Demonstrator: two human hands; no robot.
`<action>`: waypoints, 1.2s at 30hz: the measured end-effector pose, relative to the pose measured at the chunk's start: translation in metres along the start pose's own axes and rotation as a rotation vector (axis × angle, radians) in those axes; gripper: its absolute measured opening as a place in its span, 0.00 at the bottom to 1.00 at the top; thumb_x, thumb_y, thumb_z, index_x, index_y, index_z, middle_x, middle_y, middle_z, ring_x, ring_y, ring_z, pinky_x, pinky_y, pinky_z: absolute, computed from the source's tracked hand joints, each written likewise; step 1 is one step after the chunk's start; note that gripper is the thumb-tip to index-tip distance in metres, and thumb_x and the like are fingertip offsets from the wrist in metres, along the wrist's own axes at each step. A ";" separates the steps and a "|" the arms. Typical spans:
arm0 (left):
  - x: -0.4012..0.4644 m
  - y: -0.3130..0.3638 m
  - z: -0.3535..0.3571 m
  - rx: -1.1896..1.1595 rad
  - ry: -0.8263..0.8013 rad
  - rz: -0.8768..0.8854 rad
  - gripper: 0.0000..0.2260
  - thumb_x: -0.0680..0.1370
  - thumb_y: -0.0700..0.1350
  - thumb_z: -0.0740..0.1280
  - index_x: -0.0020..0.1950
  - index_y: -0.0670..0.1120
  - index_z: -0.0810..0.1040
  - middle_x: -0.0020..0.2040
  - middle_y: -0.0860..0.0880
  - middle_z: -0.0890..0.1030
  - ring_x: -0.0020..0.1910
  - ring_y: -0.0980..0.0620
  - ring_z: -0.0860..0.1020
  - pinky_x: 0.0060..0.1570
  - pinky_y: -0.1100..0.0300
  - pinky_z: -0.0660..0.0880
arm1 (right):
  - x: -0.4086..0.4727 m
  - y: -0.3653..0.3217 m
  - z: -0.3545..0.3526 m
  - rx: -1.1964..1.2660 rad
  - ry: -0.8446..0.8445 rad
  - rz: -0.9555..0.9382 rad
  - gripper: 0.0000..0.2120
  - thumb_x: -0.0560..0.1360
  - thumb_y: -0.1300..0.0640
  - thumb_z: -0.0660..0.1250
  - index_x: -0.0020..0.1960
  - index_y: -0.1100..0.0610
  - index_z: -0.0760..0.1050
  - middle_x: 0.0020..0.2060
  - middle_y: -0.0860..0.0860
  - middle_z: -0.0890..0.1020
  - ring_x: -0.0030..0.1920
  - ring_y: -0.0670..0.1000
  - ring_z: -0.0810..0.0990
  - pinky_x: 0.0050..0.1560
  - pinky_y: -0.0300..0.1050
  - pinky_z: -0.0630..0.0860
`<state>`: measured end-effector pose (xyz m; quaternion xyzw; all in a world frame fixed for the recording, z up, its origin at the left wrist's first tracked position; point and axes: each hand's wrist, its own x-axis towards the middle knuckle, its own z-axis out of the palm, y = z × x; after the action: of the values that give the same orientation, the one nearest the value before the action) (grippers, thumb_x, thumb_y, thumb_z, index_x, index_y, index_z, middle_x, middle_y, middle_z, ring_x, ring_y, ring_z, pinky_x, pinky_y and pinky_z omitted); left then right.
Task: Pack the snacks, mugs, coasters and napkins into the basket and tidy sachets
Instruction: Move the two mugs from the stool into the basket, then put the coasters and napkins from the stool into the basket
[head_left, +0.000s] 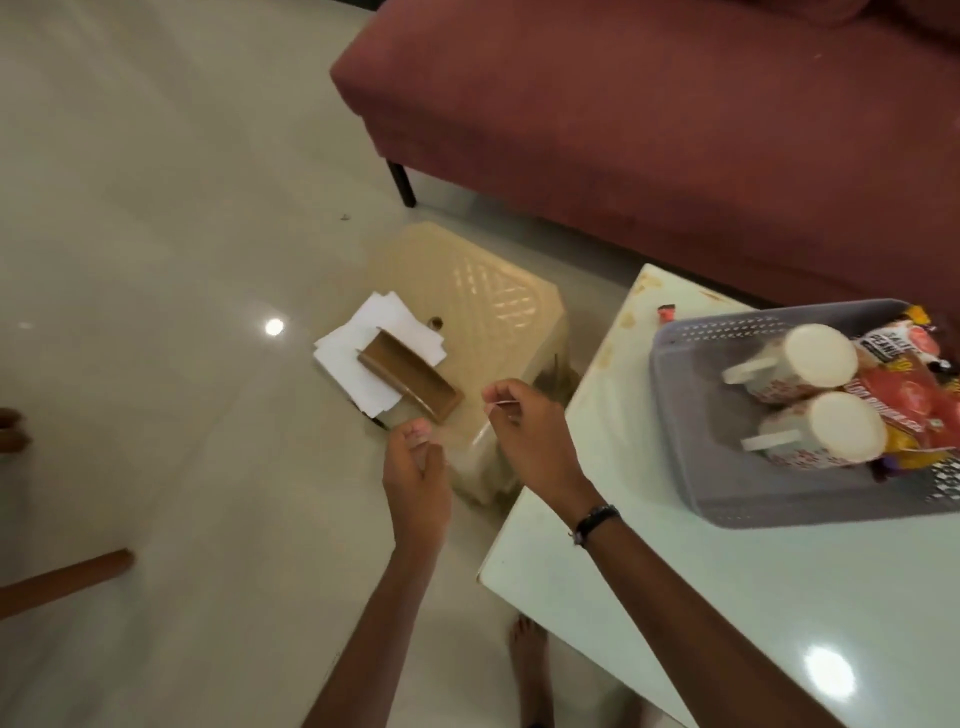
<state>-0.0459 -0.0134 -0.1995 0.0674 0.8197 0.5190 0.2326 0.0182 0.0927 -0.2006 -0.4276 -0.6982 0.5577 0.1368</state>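
Over the pale stool (467, 291), my right hand (524, 436) pinches something thin, my left hand (415, 467) half-curled, contents unclear; napkins (363, 338) just beyond could slide off, overhanging its edge

Dim warm indoor light, glare spots on floor (274, 327) & table (829, 670), soft blur, edge warp.

To the right of the hands, a grey basket (691, 395) pierced with small holes is seen, in which two cream mugs (802, 364) with a red pattern and snack packets (904, 400) in red, yellow and white are held. Just beyond the hands, white napkins (358, 358) and a brown holder (410, 379) are shown on a cream stool (483, 291) with a lattice pattern. A maroon sofa (649, 130) is seen farther off.
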 end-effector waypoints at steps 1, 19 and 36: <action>0.008 -0.001 -0.003 0.007 0.012 -0.012 0.10 0.76 0.35 0.61 0.58 0.40 0.72 0.56 0.43 0.77 0.55 0.43 0.77 0.57 0.47 0.75 | 0.008 -0.002 0.010 -0.025 -0.026 -0.012 0.11 0.77 0.64 0.61 0.57 0.59 0.77 0.53 0.51 0.82 0.52 0.47 0.79 0.51 0.29 0.73; 0.096 -0.006 -0.001 -0.082 -0.129 -0.179 0.22 0.78 0.43 0.62 0.71 0.53 0.63 0.54 0.56 0.75 0.55 0.55 0.75 0.63 0.46 0.73 | 0.079 -0.013 0.079 -0.392 -0.192 -0.112 0.17 0.81 0.60 0.52 0.66 0.59 0.72 0.52 0.61 0.82 0.53 0.61 0.78 0.54 0.56 0.76; 0.001 0.041 0.073 0.078 -0.401 0.021 0.23 0.77 0.44 0.65 0.71 0.53 0.64 0.62 0.52 0.78 0.59 0.56 0.77 0.59 0.54 0.76 | 0.003 0.026 -0.048 -0.271 0.172 -0.066 0.15 0.82 0.58 0.56 0.65 0.54 0.74 0.46 0.53 0.84 0.41 0.49 0.79 0.44 0.39 0.75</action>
<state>-0.0192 0.0657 -0.1897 0.1870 0.7756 0.4657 0.3829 0.0598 0.1266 -0.2085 -0.4651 -0.7664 0.4150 0.1553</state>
